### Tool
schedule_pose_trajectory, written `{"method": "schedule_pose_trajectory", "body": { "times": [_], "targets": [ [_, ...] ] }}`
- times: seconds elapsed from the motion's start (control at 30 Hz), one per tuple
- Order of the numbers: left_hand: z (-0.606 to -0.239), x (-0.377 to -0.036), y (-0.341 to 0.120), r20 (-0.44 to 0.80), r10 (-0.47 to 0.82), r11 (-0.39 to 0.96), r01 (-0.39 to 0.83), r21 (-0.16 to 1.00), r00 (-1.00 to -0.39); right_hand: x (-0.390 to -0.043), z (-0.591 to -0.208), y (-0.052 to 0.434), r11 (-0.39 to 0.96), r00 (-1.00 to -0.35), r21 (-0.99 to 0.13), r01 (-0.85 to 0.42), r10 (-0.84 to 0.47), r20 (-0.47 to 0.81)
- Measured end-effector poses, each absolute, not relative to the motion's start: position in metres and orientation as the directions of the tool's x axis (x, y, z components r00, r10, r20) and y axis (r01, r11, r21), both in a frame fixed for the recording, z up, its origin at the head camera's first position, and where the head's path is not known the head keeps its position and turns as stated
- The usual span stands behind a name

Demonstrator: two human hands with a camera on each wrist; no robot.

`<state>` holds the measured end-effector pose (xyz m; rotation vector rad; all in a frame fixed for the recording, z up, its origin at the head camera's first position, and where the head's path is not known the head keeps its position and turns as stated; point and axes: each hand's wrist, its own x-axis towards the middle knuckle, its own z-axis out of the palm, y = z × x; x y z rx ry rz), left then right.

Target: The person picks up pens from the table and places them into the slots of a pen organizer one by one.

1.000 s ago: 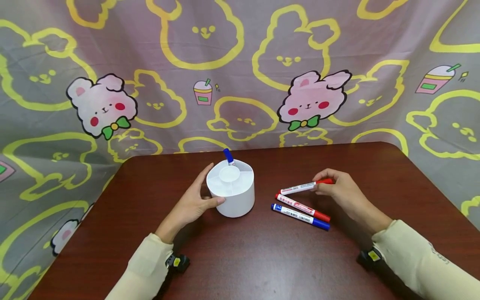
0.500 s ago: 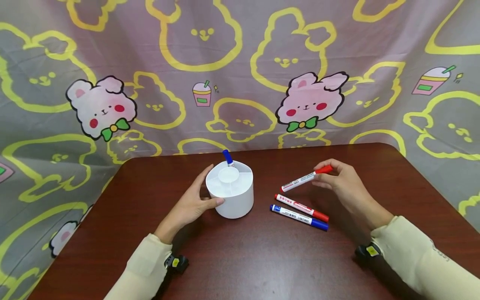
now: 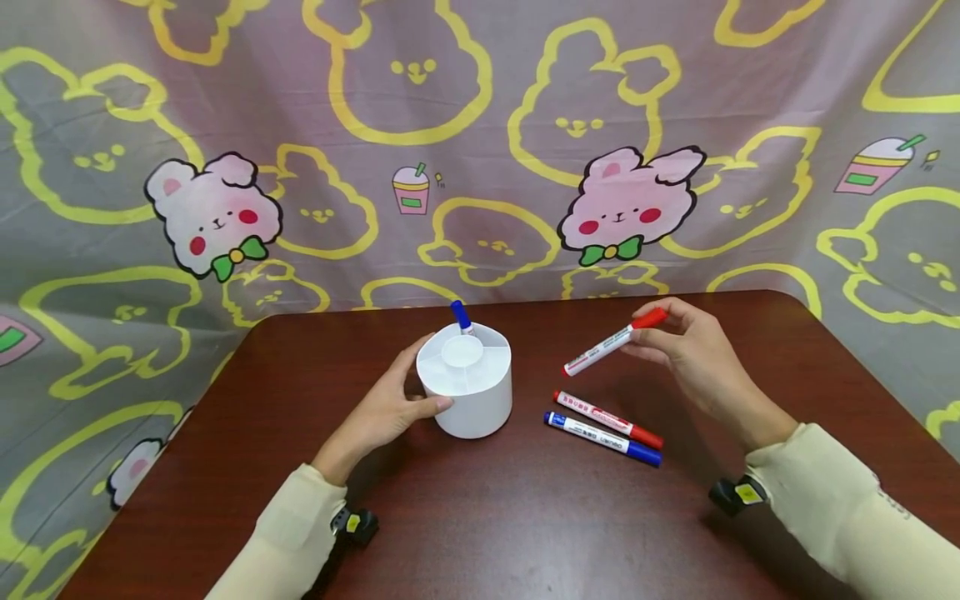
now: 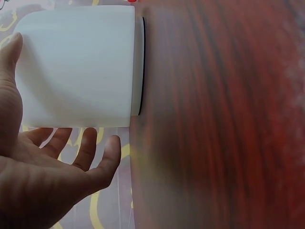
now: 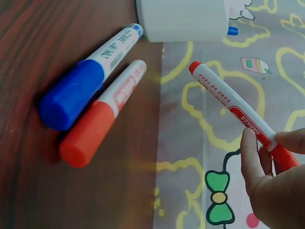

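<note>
A white round pen holder [image 3: 475,408] with divided compartments stands upright on the table; a blue-capped marker [image 3: 461,317] pokes up from its back compartment. My left hand [image 3: 386,412] holds the holder's left side, thumb at the front and fingers behind. In the left wrist view the thumb lies along the holder's wall [image 4: 76,67], the fingers curving below it. My right hand [image 3: 693,354] pinches a red marker [image 3: 607,346] by its cap end, raised off the table and slanting down left. Below it lie another red marker [image 3: 607,418] and a blue marker [image 3: 603,439], side by side.
The dark wooden table [image 3: 480,533] reaches back to a patterned curtain [image 3: 487,167] along its far edge. Small black cameras are strapped to both wrists, the left camera [image 3: 360,527] and the right camera [image 3: 735,496] hanging low over the table.
My right hand has lifted the red marker off the table, tilting its cap end upward. My left hand keeps its hold on the pen holder, and the two other markers stay put.
</note>
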<state>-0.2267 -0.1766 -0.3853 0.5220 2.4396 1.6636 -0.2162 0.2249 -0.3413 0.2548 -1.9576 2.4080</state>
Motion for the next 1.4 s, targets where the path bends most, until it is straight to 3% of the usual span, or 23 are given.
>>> {"method": "schedule_pose_trajectory", "body": {
  "times": [0.8,1.4],
  "targets": [
    [-0.383,-0.230,-0.178,0.088,0.380,0.317,0.218,0.923,-0.921,-0.222,-0.313,0.183,-0.334,-0.974,-0.931,-0.149,-0.112,0.196],
    [-0.382,-0.229,-0.176,0.054,0.362,0.344,0.187,0.920,-0.931,-0.234,-0.305,0.144,-0.272,-0.980,-0.958,-0.087,-0.148,0.131]
  ]
}}
